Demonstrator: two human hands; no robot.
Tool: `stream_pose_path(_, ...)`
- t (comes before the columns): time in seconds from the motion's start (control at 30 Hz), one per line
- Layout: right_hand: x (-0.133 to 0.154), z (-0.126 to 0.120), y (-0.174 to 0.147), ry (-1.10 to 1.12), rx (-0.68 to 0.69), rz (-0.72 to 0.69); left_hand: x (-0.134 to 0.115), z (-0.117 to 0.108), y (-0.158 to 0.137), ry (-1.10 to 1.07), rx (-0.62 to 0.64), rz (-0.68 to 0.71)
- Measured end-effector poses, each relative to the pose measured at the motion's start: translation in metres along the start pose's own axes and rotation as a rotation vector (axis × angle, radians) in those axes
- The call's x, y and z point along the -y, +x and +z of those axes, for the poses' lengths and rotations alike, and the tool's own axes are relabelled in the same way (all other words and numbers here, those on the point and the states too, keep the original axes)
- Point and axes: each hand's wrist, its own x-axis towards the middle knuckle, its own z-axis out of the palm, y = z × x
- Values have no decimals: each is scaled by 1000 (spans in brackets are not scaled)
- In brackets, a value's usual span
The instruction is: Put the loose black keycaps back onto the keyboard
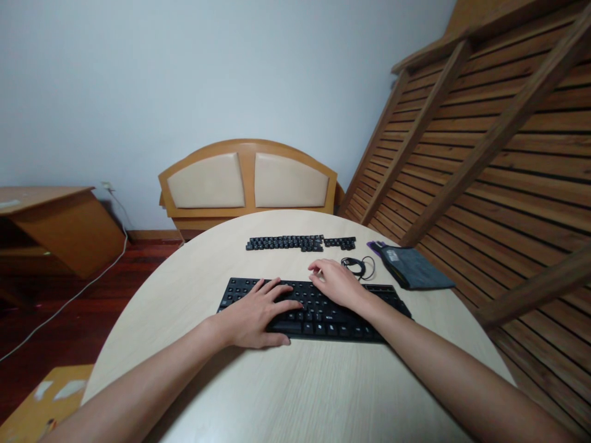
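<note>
A black keyboard (318, 329) lies flat on the round table, with some keys in place and parts of it covered by my hands. My left hand (261, 311) rests palm down over its left half, fingers spread and thumb by the front edge. Over the keyboard's back edge, right of the middle, is my right hand (335, 280), its fingers curled and the thumb close to the index finger. Whatever those fingertips hold, if anything, cannot be made out. Behind the keyboard, loose black keycaps (284, 243) stand in rows, with a smaller group of keycaps (340, 242) to their right.
A coiled black cable (354, 266) lies behind the keyboard, near a dark grey pouch (418, 267) at the right. The pale round table (295, 387) has a curved edge. A headboard (249, 178) stands beyond it, and a slatted wooden frame (462, 154) leans at the right.
</note>
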Motion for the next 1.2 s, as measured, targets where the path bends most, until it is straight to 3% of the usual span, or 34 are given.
stream_pose_path(0.1,-10,3,28,-155,49,65,3,-2,-1,10,9,-20)
stream_pose_path(0.27,-16,11,63,-229,62,124,7,-2,-2,-3,6,-28)
stream_pose_path(0.6,-13,24,81,-281,81,150,11,-1,-4,-4,4,-17)
stream_pose_path(0.77,-13,21,68,-249,84,120,11,-1,-4,10,18,-23)
stream_pose_path(0.97,-6,3,32,-152,68,59,10,0,-3,9,7,-15)
stream_pose_path(1.2,4,-12,-22,316,44,-61,9,2,-2,29,-44,27)
